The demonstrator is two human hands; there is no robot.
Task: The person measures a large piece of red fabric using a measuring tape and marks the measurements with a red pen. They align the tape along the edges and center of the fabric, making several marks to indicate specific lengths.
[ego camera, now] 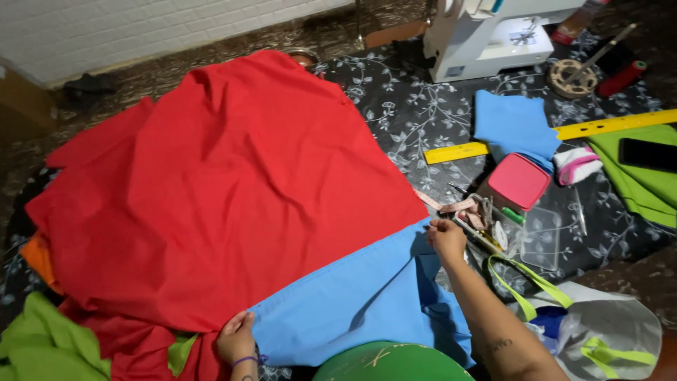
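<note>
A large red cloth is spread over a dark floral-patterned sheet on the floor. A blue cloth lies under its near edge. My left hand pinches the red and blue edges together at the bottom, a purple band on its wrist. At the right corner of the red cloth, my right hand grips the blue cloth's edge.
A white sewing machine stands at the back. A yellow ruler, folded blue fabric, pink box, measuring tape, green fabric with a phone, thread spools and a grey bag lie right. Green and orange cloth lie left.
</note>
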